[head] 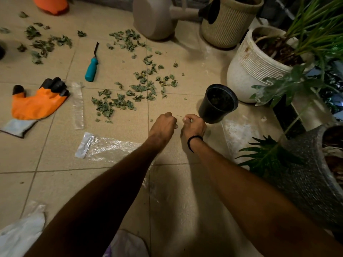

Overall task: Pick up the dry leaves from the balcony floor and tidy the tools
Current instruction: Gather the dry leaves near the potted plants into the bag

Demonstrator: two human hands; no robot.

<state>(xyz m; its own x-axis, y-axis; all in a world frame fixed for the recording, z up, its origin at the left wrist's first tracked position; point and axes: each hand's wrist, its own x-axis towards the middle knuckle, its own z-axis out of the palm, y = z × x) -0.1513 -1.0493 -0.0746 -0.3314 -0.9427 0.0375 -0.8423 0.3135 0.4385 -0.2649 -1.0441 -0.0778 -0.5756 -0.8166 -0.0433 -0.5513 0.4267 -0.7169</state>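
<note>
Hands low over the tiled balcony floor (pixel 55 154), side by side and just apart. Left hand (pixel 163 125): fingers curled under into a fist; contents hidden, so it cannot be told whether it holds anything. Right hand (pixel 194 125): fingers also curled toward the floor, a black band (pixel 193 140) at the wrist; grip likewise cannot be told. A few tiny leaf crumbs lie between and just ahead of the hands.

Dry leaves (pixel 106 108) lie scattered on the floor ahead and to the left of the hands, in loose patches running up toward the watering can (pixel 154 15); a further patch sits far left. Hand weeder with teal handle (pixel 91 69) lies flat among the patches. Orange work glove (pixel 37 106) lies at far left. Small black pot (pixel 218 103) stands tilted just beyond the right hand, beside a white ribbed planter (pixel 259 65). Clear plastic wrap (pixel 109 147) lies flat near the left forearm.
</note>
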